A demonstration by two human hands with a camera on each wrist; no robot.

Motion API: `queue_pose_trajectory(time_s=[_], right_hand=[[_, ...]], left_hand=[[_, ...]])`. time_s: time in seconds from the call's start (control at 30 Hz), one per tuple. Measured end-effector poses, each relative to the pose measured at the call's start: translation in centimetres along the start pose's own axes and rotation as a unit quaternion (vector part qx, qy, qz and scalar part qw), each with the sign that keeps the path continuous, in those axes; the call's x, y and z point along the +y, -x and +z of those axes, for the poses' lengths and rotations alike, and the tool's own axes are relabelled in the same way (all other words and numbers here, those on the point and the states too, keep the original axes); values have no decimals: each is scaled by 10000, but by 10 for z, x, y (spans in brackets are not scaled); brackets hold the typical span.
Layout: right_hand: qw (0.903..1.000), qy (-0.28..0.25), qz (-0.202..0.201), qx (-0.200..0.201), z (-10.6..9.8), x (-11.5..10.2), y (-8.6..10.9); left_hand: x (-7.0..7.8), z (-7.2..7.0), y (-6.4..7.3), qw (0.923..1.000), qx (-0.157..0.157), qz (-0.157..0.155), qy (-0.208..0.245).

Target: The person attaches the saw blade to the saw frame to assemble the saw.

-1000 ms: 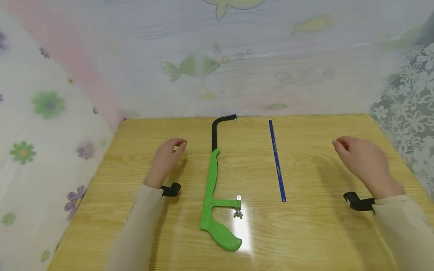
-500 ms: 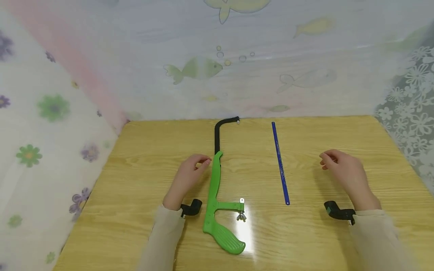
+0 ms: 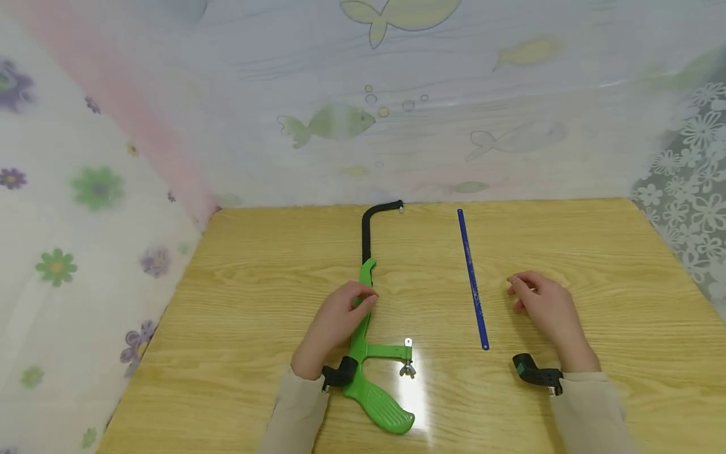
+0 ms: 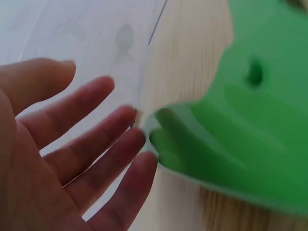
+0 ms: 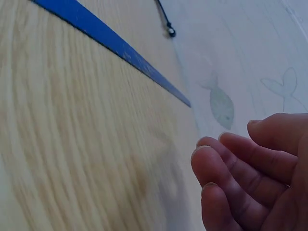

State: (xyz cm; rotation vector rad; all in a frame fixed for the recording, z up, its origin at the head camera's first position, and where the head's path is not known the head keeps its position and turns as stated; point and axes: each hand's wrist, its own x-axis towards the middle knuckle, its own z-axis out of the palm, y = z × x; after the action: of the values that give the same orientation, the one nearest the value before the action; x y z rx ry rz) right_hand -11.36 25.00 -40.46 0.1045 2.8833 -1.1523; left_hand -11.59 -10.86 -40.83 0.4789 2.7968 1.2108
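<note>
First: And here's the left hand right over the green part of the hacksaw frame, fingers loosely spread and carrying nothing; in the left wrist view the fingertips meet the frame's edge, though I can't tell whether they touch.

Second: And the frame itself?

First: Flat on the desk, left of the blue saw blade; its black arm bends right at the top, tip close to the far edge; the ridged grip points toward the near side, wing nut just above it.

Second: On the other flank, the right hand; fingers softly curved, thumb apart, unloaded; it sits right of the blade, with a strip of wood grain between them.

First: Room to work there; a wider stretch runs from that hand to the desk's right edge, and another separates frame from blade.

Second: The blade's far end stops just short of the back edge; behind that rises the fish-patterned sheet.
</note>
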Motion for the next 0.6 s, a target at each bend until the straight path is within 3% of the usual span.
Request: queue_pose_trajectory(time_s=[0.2, 0.37, 0.6], right_hand=[[9984, -359, 77, -424, 15, -5, -7], [9959, -471, 131, -759, 18, -9, -11], [9961, 379, 8, -797, 22, -14, -11]], left_hand=[[8, 7, 3, 9993, -362, -67, 101], [14, 16, 2, 9934, -1127, 119, 185], [20, 16, 2, 9798, -1993, 141, 78]])
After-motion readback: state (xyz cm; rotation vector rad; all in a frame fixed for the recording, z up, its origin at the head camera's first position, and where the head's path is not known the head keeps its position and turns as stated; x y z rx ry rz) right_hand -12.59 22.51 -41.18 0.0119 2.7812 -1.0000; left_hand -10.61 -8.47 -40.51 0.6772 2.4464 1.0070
